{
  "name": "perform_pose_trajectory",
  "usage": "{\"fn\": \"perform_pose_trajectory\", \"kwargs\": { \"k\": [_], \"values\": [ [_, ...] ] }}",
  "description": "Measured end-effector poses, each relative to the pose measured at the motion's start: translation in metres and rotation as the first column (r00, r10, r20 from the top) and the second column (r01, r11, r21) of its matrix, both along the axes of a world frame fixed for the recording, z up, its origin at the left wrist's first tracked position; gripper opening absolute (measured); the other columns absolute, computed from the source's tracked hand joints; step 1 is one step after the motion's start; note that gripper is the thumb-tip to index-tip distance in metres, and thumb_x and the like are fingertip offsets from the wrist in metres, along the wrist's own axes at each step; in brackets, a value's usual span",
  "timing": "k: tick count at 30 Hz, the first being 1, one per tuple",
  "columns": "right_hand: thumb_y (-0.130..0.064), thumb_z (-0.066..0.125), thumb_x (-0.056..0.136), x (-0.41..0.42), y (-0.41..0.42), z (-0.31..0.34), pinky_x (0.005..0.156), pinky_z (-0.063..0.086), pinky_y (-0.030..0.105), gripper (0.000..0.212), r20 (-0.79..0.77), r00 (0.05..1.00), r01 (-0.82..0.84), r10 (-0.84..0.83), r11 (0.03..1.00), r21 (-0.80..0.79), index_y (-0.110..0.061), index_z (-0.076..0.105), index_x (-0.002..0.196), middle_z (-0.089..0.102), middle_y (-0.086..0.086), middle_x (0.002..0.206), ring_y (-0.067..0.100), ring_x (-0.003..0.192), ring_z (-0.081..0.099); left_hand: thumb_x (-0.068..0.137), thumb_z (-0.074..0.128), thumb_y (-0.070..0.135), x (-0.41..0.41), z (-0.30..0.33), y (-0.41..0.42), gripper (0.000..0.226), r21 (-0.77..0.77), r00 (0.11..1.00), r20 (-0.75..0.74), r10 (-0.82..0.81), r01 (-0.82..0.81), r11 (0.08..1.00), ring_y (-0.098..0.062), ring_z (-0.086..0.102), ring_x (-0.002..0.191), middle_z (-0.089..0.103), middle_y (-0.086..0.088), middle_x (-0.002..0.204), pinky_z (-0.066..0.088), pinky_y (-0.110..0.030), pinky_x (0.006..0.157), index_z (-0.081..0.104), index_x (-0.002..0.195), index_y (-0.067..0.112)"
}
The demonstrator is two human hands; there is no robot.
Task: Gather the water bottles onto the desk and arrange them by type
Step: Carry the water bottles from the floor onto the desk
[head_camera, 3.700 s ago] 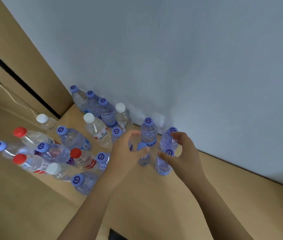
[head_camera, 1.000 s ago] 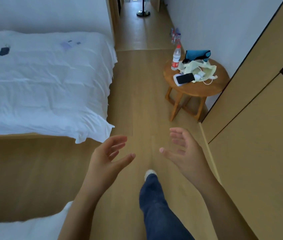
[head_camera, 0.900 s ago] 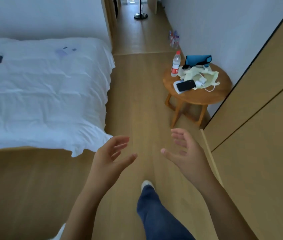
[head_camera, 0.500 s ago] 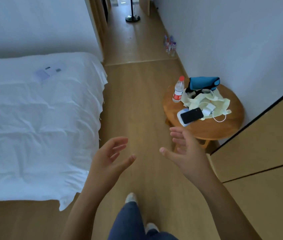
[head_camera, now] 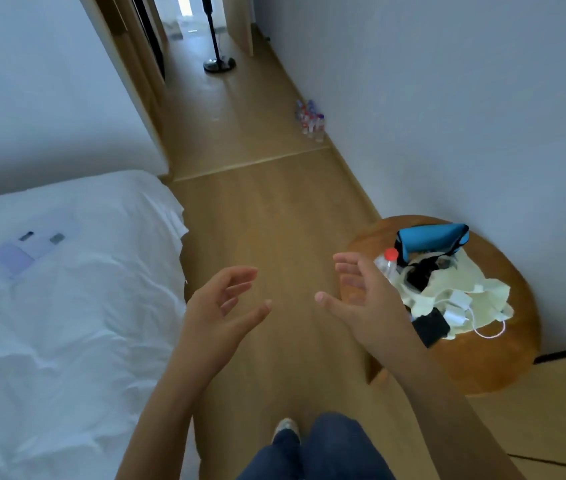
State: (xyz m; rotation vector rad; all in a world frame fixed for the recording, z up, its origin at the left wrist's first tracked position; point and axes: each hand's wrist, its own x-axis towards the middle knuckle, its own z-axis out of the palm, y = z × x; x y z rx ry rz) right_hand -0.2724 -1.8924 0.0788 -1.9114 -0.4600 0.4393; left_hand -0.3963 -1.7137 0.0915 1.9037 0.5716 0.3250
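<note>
Now both hands empty above the wooden floor.
Left hand [head_camera: 221, 306] and right hand [head_camera: 361, 303] hang loosely spread; a red-capped bottle [head_camera: 387, 263] stands on the round tabletop [head_camera: 482, 358] just beyond the right; more bottles [head_camera: 311, 121] cluster by the far wall.

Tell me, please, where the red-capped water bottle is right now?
In the head view, the red-capped bottle stands at the left edge of the round wooden table on the right, beside the blue pouch, just beyond the right hand.
</note>
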Motion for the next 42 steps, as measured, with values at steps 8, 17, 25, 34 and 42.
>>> {"fn": "perform_pose_trajectory", "kwargs": {
  "k": [8, 17, 25, 34, 42],
  "values": [
    [-0.022, 0.079, 0.082, 0.147, 0.116, -0.017, 0.099, 0.041, 0.025, 0.053, -0.023, 0.999, 0.045, -0.045, 0.999, -0.005, -0.036, 0.048, 0.122, 0.053, -0.014, 0.125, 0.006, 0.118, 0.050, 0.078, 0.081, 0.021, 0.152, -0.014, 0.116, 0.039, -0.041, 0.999, -0.023, -0.027, 0.026, 0.999, 0.007, 0.061, 0.109, 0.069, 0.018, 0.112, 0.049, -0.013, 0.089, 0.065, 0.112, 0.031],
    [-0.034, 0.077, 0.082, 0.368, 0.245, -0.011, 0.099, 0.043, 0.026, 0.054, 0.041, 0.996, 0.078, -0.076, 0.996, -0.042, -0.039, 0.046, 0.126, 0.050, -0.018, 0.126, 0.005, 0.120, 0.050, 0.079, 0.080, 0.022, 0.368, -0.009, 0.246, 0.041, -0.023, 0.997, -0.046, -0.054, 0.053, 0.998, 0.008, 0.060, 0.110, 0.066, 0.019, 0.114, 0.048, -0.017, 0.094, 0.063, 0.115, 0.030],
    [-0.027, 0.080, 0.081, 0.514, 0.354, -0.004, 0.102, 0.046, 0.031, 0.054, 0.022, 0.994, 0.109, -0.109, 0.993, -0.034, -0.033, 0.050, 0.125, 0.054, -0.012, 0.125, 0.012, 0.121, 0.053, 0.078, 0.080, 0.022, 0.512, -0.009, 0.362, 0.040, -0.032, 0.998, -0.027, -0.055, 0.054, 0.998, 0.010, 0.060, 0.108, 0.066, 0.020, 0.113, 0.048, -0.013, 0.090, 0.061, 0.111, 0.036],
    [-0.029, 0.079, 0.082, 0.679, 0.524, -0.001, 0.098, 0.045, 0.029, 0.051, 0.063, 0.981, 0.188, -0.186, 0.982, -0.032, -0.035, 0.051, 0.124, 0.055, -0.014, 0.122, 0.009, 0.115, 0.054, 0.080, 0.079, 0.025, 0.693, 0.000, 0.547, 0.039, 0.003, 0.994, 0.003, -0.113, 0.113, 0.994, 0.016, 0.057, 0.105, 0.064, 0.023, 0.111, 0.046, -0.012, 0.088, 0.060, 0.112, 0.037],
    [-0.026, 0.079, 0.081, 0.801, 0.642, -0.004, 0.078, 0.042, 0.006, 0.052, 0.034, 0.968, 0.248, -0.247, 0.969, -0.007, -0.032, 0.051, 0.124, 0.053, -0.023, 0.113, -0.008, 0.103, 0.052, 0.082, 0.078, 0.015, 0.825, 0.010, 0.675, 0.038, -0.001, 0.982, -0.027, -0.187, 0.187, 0.982, 0.025, 0.055, 0.095, 0.061, 0.023, 0.110, 0.045, -0.002, 0.083, 0.060, 0.113, 0.028]
  ]
}}
